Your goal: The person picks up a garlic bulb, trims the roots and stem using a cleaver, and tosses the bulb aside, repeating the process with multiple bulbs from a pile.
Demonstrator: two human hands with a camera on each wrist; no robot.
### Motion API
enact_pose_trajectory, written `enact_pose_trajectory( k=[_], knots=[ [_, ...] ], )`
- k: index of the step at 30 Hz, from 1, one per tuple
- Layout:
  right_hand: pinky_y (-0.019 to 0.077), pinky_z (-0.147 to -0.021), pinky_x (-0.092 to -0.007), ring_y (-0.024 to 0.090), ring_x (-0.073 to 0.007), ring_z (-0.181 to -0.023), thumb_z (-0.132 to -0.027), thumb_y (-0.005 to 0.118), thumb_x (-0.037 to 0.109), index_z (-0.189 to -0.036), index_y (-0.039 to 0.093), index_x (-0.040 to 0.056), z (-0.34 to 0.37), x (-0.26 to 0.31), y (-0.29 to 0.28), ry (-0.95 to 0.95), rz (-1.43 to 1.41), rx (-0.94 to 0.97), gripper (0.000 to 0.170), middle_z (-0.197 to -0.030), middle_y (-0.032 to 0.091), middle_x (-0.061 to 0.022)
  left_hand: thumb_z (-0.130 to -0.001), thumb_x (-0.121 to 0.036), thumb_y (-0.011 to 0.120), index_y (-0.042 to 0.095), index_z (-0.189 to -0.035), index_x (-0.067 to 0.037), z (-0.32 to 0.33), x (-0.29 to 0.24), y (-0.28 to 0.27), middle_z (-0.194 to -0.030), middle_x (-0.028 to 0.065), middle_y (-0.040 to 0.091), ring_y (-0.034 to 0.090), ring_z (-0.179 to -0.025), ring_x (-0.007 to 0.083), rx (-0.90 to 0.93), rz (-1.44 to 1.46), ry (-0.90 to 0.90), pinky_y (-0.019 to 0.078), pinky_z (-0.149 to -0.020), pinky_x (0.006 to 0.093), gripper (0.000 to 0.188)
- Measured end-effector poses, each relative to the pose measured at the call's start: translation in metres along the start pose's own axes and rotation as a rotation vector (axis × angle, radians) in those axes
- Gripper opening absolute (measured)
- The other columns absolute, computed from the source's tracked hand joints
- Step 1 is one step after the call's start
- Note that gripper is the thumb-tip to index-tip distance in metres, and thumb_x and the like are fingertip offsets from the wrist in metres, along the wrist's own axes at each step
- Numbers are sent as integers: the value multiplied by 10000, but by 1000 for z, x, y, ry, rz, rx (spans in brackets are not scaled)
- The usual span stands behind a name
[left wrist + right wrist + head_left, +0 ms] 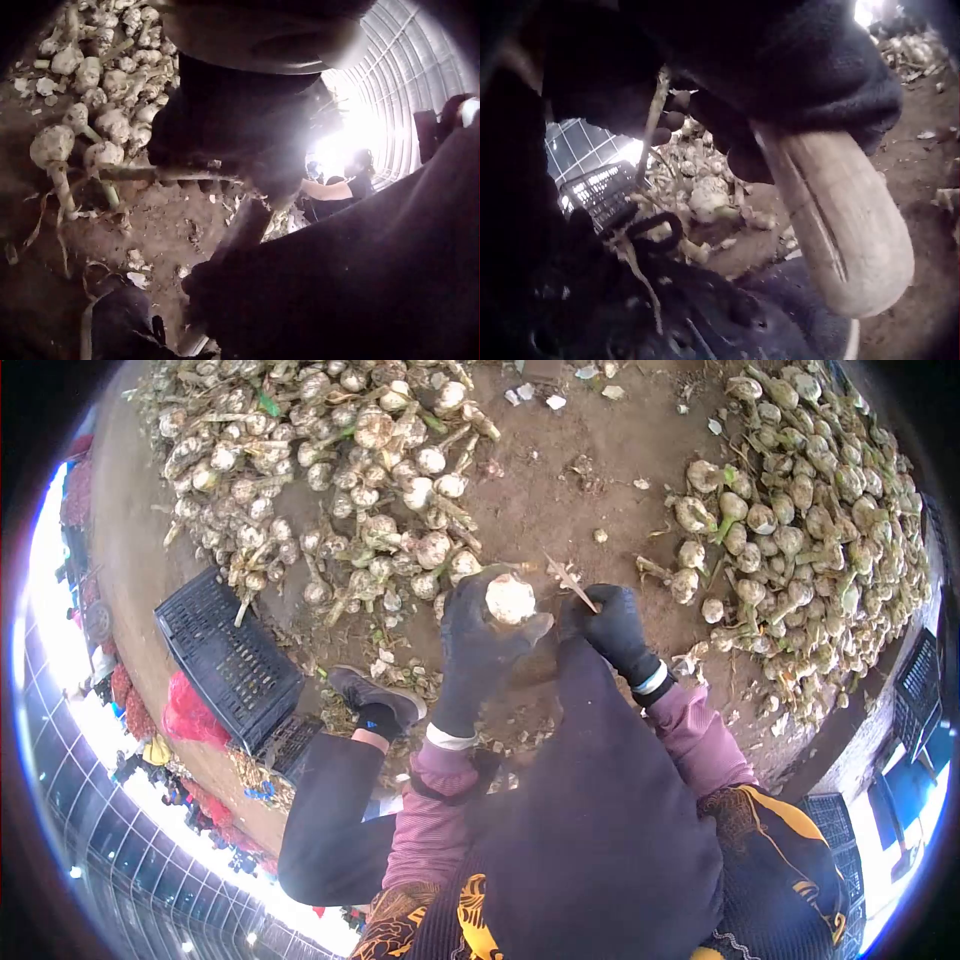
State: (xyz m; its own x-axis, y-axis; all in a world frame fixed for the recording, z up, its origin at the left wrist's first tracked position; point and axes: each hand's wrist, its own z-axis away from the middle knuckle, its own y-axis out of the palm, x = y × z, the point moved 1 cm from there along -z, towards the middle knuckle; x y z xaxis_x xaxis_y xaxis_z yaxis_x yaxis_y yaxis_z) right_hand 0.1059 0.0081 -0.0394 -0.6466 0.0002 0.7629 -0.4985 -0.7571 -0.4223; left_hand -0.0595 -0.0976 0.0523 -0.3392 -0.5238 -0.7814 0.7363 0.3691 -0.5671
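Observation:
In the head view the left hand (482,645), in a dark glove, grips a whitish garlic bulb (510,599) with its cut-looking face up. The gloved right hand (612,630) is just right of it, curled round a tool whose thin blade (568,578) points up and left. The right wrist view shows the tool's wooden handle (844,217) sticking out of the right hand (802,75), and a thin stem (654,124) near the other hand's fingers. In the left wrist view the dark glove (225,127) hides the bulb.
A large garlic heap (370,480) lies at upper left, another heap (800,540) at right. A black crate (228,660) and a red net bag (192,712) are left, near a shoe (385,695). Another person (341,187) appears in the left wrist view.

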Motion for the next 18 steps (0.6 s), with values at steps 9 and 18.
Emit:
enact_pose_trajectory(
  k=[9,18],
  knots=[
    [483,-628,-422,623,-362,-750,-615,755,260,-855,659,96,0,67,-20,-490,321,160,305,-934,644,-132,-794,-42,691,477,-1290,-16,30,61,23,-1129,117,626,629,-990,192,69,281,202,535,-840,330,540],
    [478,-675,-474,607,-408,-741,-738,730,341,-859,689,41,-17,-2,-17,44,192,225,327,-822,650,-187,-682,-201,862,527,-1218,-31,4,4,3,-1065,86,640,633,-954,185,-78,72,-20,524,-818,318,655]
  ],
)
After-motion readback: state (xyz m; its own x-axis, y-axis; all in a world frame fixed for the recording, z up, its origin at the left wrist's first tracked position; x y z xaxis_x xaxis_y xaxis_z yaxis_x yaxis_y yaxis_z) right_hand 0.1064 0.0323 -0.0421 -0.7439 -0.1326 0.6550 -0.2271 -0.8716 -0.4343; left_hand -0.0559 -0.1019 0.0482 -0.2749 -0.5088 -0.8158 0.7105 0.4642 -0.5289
